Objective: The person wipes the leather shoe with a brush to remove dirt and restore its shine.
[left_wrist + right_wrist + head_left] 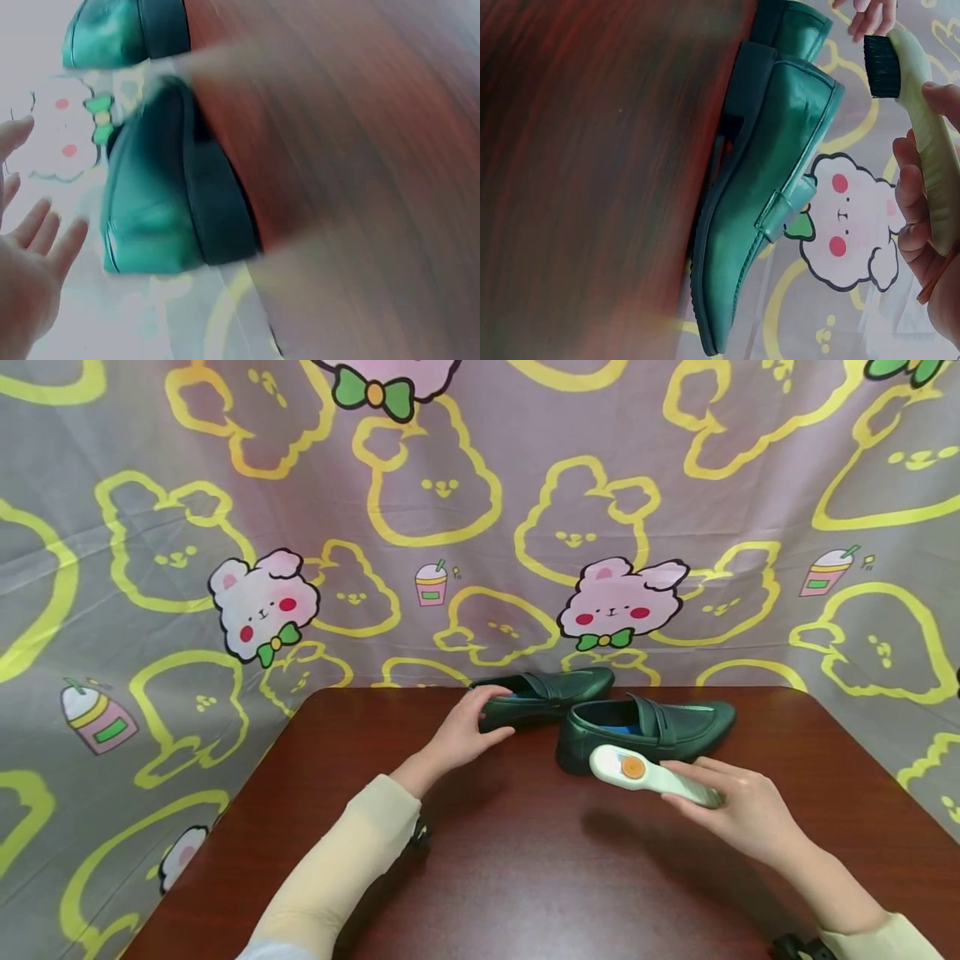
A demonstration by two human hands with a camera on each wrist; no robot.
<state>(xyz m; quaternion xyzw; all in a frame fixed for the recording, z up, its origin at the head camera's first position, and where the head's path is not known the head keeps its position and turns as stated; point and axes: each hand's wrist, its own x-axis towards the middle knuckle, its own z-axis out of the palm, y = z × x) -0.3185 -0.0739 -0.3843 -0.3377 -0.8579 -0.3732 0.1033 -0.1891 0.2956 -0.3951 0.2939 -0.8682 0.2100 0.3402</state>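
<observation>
A pair of dark green loafers stands on the table, toes pointing right. My left hand (470,727) is at the heel of the farther loafer (566,689), its fingers spread and holding nothing. The left wrist view shows a gap between those fingers (66,244) and the green heel (161,232). My right hand (750,806) grips a shoe brush (652,777) by its pale green handle, in front of the nearer loafer (675,727). An orange round button sits on the brush head. Black bristles (883,67) show in the right wrist view, apart from the leather.
The dark brown wooden table (510,860) reaches back to a grey cloth (480,468) printed with yellow outlines and rabbit faces. Both loafers stand near the table's back edge, close to the cloth. Dark straps sit at both wrists.
</observation>
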